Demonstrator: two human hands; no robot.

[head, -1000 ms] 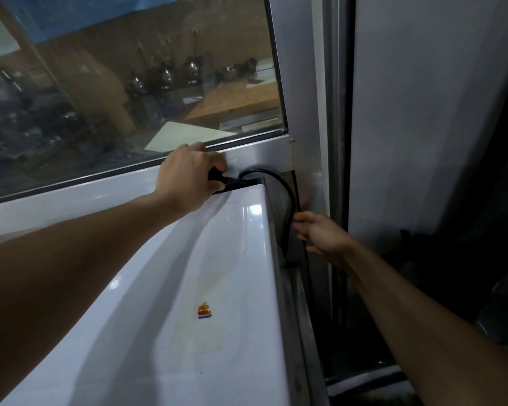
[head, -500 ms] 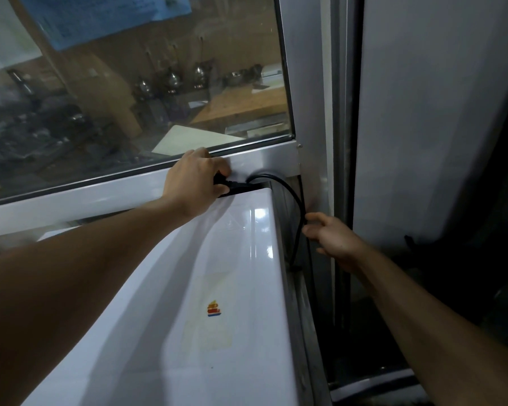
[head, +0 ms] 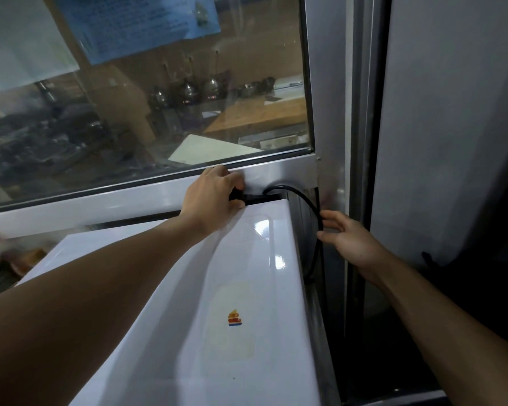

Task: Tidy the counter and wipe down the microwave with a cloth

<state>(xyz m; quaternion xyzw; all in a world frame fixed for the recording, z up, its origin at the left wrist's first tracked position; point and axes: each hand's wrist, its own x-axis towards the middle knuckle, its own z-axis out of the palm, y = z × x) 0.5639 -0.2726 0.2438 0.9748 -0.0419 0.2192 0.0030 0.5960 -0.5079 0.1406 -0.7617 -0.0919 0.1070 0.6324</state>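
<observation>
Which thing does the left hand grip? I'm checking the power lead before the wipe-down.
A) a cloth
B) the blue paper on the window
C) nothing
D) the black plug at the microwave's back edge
D: the left hand curls round the black plug at the back edge of the white microwave.

Cable lower run hidden behind microwave; plug end covered by left hand
</observation>
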